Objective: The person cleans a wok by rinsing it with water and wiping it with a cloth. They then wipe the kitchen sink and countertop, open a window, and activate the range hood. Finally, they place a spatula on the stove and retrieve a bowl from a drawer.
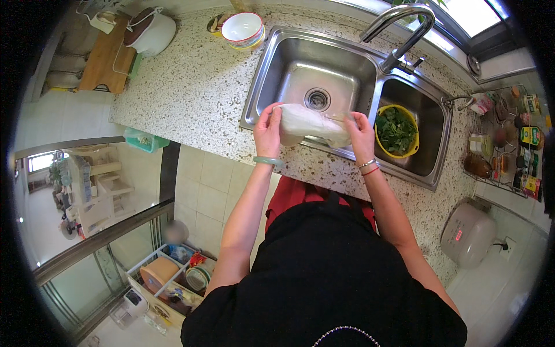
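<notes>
- Two hands hold one thing in the head view: a pale, translucent plastic bag (pixel 309 124) with something whitish inside, stretched sideways over the front rim of the left basin of a stainless steel double sink (pixel 277 69)
- The left hand (pixel 267 130) closes its fingers round the bag's left end, a pale green bangle on that wrist; the right hand (pixel 359 134) pinches the right end, thin bracelets on its wrist
- The bag sits between the hands, just above the speckled stone countertop (pixel 191 87) edge and the basin, not resting in the basin as far as I can tell
- The right basin holds a yellow round colander (pixel 406 151) full of dark green leaves; a curved steel tap (pixel 404 29) stands behind the two basins
- A white-and-pink bowl (pixel 243 28) sits on the counter left of the sink, well apart from the hands
- The step in hand looks like opening or emptying the bag over the sink; any next move calls for a firm grip at both ends so the contents do not spill past the rim
</notes>
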Available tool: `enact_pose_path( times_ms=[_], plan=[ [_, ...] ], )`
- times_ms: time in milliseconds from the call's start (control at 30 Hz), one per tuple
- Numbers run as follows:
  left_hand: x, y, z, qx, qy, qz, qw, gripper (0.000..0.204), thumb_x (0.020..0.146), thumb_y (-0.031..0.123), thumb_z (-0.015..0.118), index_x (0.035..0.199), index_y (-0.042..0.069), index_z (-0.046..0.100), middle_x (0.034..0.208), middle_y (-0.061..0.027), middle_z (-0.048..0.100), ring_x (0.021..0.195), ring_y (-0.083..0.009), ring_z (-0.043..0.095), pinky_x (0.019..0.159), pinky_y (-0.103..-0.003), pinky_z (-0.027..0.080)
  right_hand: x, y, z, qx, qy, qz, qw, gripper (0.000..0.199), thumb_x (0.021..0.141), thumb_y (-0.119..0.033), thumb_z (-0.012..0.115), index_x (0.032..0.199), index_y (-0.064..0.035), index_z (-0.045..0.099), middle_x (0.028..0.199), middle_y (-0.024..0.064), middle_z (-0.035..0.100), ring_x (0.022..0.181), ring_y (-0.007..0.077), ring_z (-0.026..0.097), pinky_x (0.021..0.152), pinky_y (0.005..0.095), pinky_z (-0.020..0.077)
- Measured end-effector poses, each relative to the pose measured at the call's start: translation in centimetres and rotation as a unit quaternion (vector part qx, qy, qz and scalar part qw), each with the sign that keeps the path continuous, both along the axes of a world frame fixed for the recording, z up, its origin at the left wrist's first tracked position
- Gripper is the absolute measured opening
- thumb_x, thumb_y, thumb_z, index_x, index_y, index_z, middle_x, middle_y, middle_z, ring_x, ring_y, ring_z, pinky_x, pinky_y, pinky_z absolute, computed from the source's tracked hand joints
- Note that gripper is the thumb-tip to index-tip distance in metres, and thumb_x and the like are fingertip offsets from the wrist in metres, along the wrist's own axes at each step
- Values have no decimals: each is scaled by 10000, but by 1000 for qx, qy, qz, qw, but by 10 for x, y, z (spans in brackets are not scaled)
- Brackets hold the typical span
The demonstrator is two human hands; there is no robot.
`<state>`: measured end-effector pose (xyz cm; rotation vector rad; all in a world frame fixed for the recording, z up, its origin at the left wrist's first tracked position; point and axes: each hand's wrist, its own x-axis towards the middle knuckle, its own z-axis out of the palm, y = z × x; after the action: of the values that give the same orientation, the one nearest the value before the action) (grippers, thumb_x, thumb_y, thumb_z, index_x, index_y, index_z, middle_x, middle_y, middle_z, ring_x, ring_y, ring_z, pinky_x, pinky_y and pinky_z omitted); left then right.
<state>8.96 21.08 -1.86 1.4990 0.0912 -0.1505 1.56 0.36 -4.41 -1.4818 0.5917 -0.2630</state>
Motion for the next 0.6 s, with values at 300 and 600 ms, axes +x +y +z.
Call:
enact_pose_path(
  times_ms=[300, 600],
  plan=[
    [6, 42, 24, 48, -54, -8, 997, 222, 947, 196, 550, 1092, 57, 644, 968, 1, 637, 854, -58, 538, 764, -206, 435, -9, -5, 22, 6, -70, -13, 997, 193, 924, -191, 583, 920, -1, 620, 753, -58, 536, 690, 30, 461, 608, 182, 379],
    [-57, 92, -47, 144, 13, -38, 989, 207, 953, 188, 533, 1090, 66, 630, 937, 9, 620, 781, -47, 519, 701, -204, 429, -79, 40, -18, -121, 103, 140, 977, 204, 902, -199, 587, 935, 2, 608, 683, 63, 575, 629, 79, 499, 587, 260, 433]
  ],
)
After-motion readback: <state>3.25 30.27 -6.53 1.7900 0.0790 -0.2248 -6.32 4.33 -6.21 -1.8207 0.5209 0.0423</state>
